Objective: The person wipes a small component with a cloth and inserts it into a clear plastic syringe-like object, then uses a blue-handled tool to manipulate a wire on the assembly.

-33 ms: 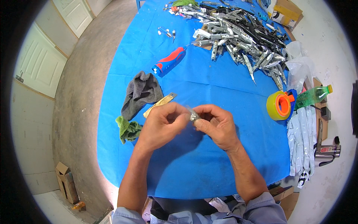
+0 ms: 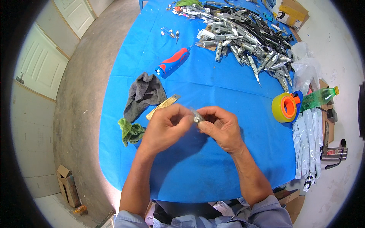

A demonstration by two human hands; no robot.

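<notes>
My left hand [image 2: 168, 127] and my right hand [image 2: 222, 128] meet over the middle of the table, thumbs and forefingers pinching a small silvery-grey piece [image 2: 197, 117] between them. Most of it is hidden by my fingers, so its kind cannot be made out. Just beyond my left hand lies a yellowish-handled tool with a flat metal tip [image 2: 163, 106], partly covered by that hand. A dark grey cloth [image 2: 143, 95] and a crumpled green cloth [image 2: 131, 132] rest to its left. Farther off is a red and blue power screwdriver [image 2: 173, 62] with a thin tip.
A blue cover [image 2: 228, 171] spreads over the table. Slim silvery and black devices form a large pile [image 2: 243, 34] at the far right. Along the right edge are a yellow-green tape roll [image 2: 284, 108], a green bottle [image 2: 319, 98], grey-white plastic bags [image 2: 307, 140] and a steel mug [image 2: 335, 153].
</notes>
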